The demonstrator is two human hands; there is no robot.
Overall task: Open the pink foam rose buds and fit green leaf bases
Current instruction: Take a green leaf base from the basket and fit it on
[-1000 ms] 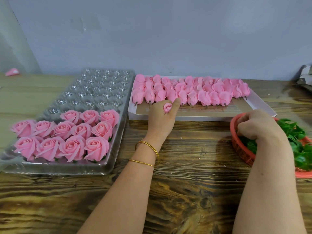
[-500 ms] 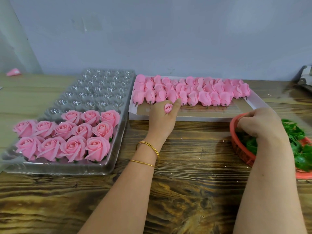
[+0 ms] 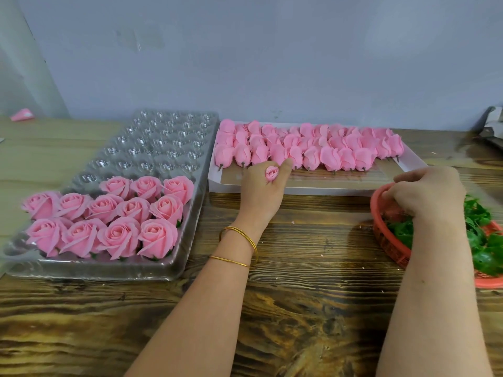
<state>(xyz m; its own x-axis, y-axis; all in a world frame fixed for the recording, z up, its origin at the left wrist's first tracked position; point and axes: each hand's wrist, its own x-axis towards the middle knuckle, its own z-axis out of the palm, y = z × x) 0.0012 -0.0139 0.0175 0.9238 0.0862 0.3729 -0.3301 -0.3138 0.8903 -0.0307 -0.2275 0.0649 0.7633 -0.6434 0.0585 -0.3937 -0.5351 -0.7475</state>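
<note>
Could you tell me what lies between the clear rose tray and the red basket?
Head view: the left hand and bangled forearm, over bare tabletop.

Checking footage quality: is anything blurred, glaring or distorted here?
Head view: the right hand over the red basket is slightly motion-blurred; the clear tray shows glare on its empty cups; the opened roses and the rose bud in the left hand are sharp.
</note>
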